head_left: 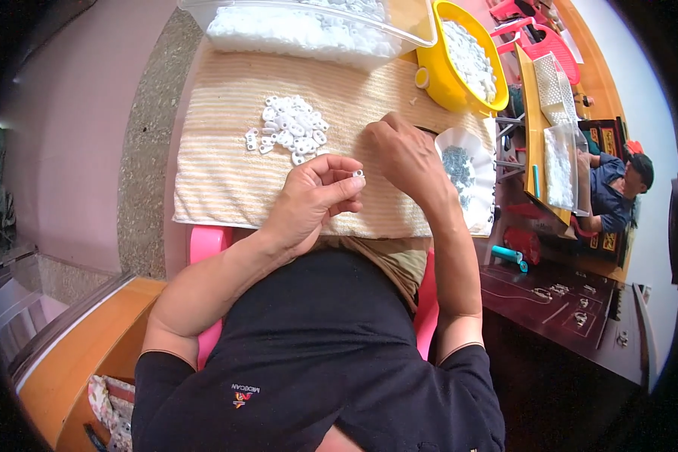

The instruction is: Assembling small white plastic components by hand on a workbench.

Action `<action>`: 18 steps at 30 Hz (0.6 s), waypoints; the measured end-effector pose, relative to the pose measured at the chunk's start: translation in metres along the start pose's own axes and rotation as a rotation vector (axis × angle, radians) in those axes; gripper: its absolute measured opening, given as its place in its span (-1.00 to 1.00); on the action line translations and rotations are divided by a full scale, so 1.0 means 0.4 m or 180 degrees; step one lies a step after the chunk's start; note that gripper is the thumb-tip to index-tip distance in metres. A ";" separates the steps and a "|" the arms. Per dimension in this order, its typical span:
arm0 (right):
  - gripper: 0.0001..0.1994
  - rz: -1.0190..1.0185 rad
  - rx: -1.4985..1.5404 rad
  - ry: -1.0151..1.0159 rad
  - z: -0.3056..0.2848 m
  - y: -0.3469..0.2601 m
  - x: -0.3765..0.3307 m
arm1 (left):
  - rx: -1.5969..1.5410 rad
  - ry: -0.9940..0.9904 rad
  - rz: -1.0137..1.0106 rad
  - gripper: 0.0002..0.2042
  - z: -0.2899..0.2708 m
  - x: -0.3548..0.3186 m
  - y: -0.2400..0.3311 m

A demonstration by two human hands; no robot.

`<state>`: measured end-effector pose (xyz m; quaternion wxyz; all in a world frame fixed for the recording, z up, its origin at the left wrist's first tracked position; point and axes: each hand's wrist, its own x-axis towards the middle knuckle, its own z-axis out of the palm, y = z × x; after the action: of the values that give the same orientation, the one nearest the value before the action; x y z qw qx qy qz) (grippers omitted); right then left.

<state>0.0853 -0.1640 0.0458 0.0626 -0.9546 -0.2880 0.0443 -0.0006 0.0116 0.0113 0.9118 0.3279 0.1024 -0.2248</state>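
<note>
Black fabric shirt [316,316] before a beige-striped cloth towel [218,181]
Left hand [320,192] pinches a small, holed white plastic piece [358,174] near the front edge, perhaps keeping its hole exposed; right hand [408,157] curls toward the right edge, any hold hidden; heaped white plastic pieces [294,128] lie leftward, within easy reach

A small workshop is suggested by white plastic parts [292,128] heaped on the cloth-covered tabletop [218,166], by the filled clear bin [414,32] and yellow tub [443,84] at upper centre, and by a co-worker [610,194] at right.
</note>
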 end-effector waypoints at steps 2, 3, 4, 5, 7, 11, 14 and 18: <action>-0.85 -0.0044 0.0079 0.0175 -0.001 -0.003 -0.016 | 0.0003 0.0018 0.0004 -0.83 0.002 0.000 0.002; -0.80 0.0053 0.0289 0.0342 0.005 -0.004 -0.023 | 0.0003 0.0022 0.0000 -0.83 0.001 0.000 0.001; -0.74 0.0147 0.0498 0.0512 0.011 -0.003 -0.028 | -0.0008 0.0014 0.0013 -0.83 0.000 0.001 -0.001; -0.74 0.0143 0.0504 0.0512 0.019 0.000 -0.034 | -0.0018 0.0008 0.0028 -0.83 -0.001 0.001 -0.002; -0.78 0.0077 0.1099 0.0920 0.037 0.009 -0.047 | 0.0002 0.0034 0.0042 -0.83 0.000 0.003 -0.004; -0.89 0.0869 0.3615 0.0790 0.058 -0.008 -0.084 | 0.0013 0.0026 0.0048 -0.85 -0.002 0.004 -0.007; -0.87 0.0849 0.4722 0.0834 0.073 -0.020 -0.105 | 0.0030 0.0042 0.0042 -0.87 -0.003 0.004 -0.010; -0.86 0.0824 0.5305 0.0786 0.100 -0.036 -0.122 | 0.0066 0.0098 0.0015 -0.87 -0.006 0.008 -0.015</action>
<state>0.0320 -0.1756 0.0108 0.7702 -0.6200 -0.0410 0.1441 -0.0008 0.0078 0.0049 0.9072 0.3410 0.1134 -0.2186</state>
